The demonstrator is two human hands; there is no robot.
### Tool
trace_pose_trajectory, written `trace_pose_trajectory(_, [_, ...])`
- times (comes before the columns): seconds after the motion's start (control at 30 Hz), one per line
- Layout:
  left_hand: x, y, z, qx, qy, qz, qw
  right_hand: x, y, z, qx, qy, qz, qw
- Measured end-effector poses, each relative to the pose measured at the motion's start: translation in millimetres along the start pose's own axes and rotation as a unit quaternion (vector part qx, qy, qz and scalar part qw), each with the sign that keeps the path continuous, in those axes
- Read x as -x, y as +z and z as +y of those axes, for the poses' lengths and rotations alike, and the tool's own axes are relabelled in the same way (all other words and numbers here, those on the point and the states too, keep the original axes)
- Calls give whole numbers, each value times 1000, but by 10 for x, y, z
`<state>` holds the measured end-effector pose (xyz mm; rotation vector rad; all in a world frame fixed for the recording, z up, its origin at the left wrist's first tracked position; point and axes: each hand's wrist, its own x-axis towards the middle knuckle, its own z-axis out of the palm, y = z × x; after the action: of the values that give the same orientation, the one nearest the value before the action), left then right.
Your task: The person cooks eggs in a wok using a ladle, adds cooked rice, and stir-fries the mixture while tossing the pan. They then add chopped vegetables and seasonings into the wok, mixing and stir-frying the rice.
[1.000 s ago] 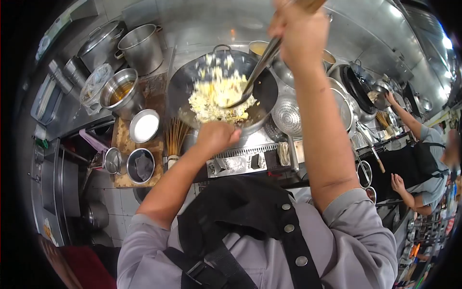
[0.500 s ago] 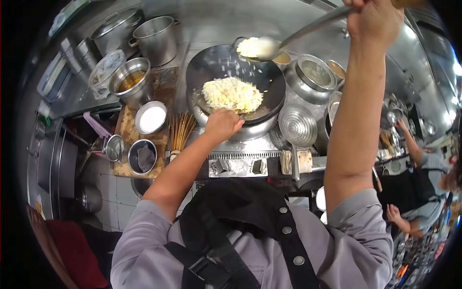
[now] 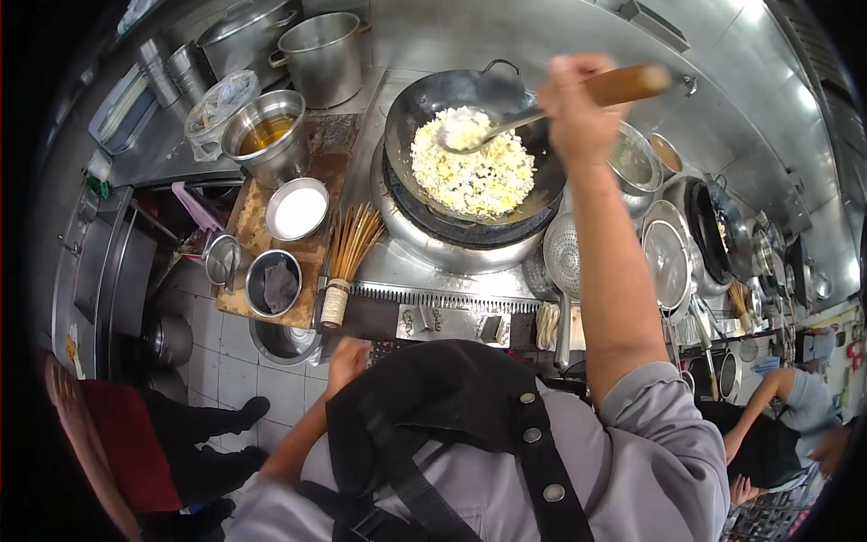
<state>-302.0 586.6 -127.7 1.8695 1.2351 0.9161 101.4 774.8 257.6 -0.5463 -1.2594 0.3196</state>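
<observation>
My right hand (image 3: 582,104) is closed round the wooden handle of a metal ladle (image 3: 515,125), above the right side of a black wok (image 3: 420,99). White-and-yellow rice (image 3: 470,176) is spread over the wok's bottom, and more of it lies in the ladle's bowl. The wok sits on a round metal burner ring (image 3: 452,257), its loop handle at the far rim. Close to my waist, away from the wok, my left hand (image 3: 348,361) has its fingers curled, with nothing visible in them. A dark blurred shape shows at the wok's far side.
Left of the wok, a wooden board (image 3: 237,303) bears a bowl of white grains (image 3: 300,210), a pot of amber liquid (image 3: 268,144) and a bamboo brush (image 3: 348,253). A perforated skimmer (image 3: 562,257) and strainers (image 3: 666,262) lie right. People stand at lower left and right.
My left hand has let go of the wok's near side and drawn back to my waist. My right hand has lowered, bringing the ladle into the wok. The falling rice has settled and spread out.
</observation>
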Motion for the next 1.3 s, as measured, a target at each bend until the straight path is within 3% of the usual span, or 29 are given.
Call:
trace_pose_trajectory(0.03, [449, -55, -609, -180, -33, -103, 978, 150, -116, 493, 99, -9, -14, 995])
trace_pose_trajectory(0.07, [842, -91, -919, -221, -132, -198, 946, 276, -154, 702, 168, 75, 10, 983])
trace_pose_trajectory(0.13, [1511, -194, -1280, -217, -286, -348, 866, -42, -81, 404, 160, 123, -2, 979])
trace_pose_trajectory(0.27, [2127, -364, -1165, -102, -397, -404, 818, -178, -19, 182, 57, 80, -4, 995])
trace_pose_trajectory(0.33, [2144, -409, -1057, -69, -401, -414, 814, 150, -156, 673, 94, -26, -3, 995])
trace_pose_trajectory(0.37, [2107, -436, -1014, -55, -399, -420, 813, 285, -263, 956, 180, 39, -3, 983])
trace_pose_trajectory(0.47, [1811, -595, -902, -32, -358, -448, 818, -153, -259, 377, 133, 104, 38, 985])
trace_pose_trajectory(0.53, [1278, -746, -575, -35, -282, -433, 856, -217, -456, 241, 59, 104, 35, 992])
trace_pose_trajectory(0.6, [532, -821, -74, -66, -179, -337, 922, 45, -652, 260, 128, 68, 50, 988])
trace_pose_trajectory(0.63, [62, -764, 457, -106, -138, -257, 951, 164, -828, 572, 56, 64, 51, 995])
trace_pose_trajectory(0.67, [-327, -642, 783, -32, -254, -214, 943, 122, -855, 543, 57, 64, 51, 995])
trace_pose_trajectory(0.7, [-673, -537, 962, -80, -72, -175, 979, 58, -858, 452, 76, 81, 69, 991])
trace_pose_trajectory(0.77, [-1308, -275, 1478, -124, 69, -125, 982, -85, -739, -35, 73, 98, 83, 989])
trace_pose_trajectory(0.8, [-1547, -76, 1591, -75, 161, -62, 982, -3, -725, -203, 73, 95, 80, 990])
trace_pose_trajectory(0.87, [-2005, 343, 1780, -104, 299, 40, 948, 149, -748, -414, 116, 63, 79, 988])
trace_pose_trajectory(0.97, [-2460, 755, 1862, -97, 347, 48, 931, 276, -891, -50, 92, 108, 83, 986])
trace_pose_trajectory(1.03, [-2654, 870, 1785, -222, 271, -74, 934, 164, -727, -286, 31, 104, 78, 991])
trace_pose_trajectory(1.13, [-2794, 933, 1622, -208, 296, -54, 931, 312, -568, -649, 9, 86, 47, 995])
trace_pose_trajectory(1.2, [-2756, 957, 1541, -200, 301, -52, 931, 544, -648, -131, -1, 143, 67, 987])
trace_pose_trajectory(1.3, [-2798, 932, 1549, -167, 310, -47, 935, 286, -555, -190, 18, 122, 48, 991])
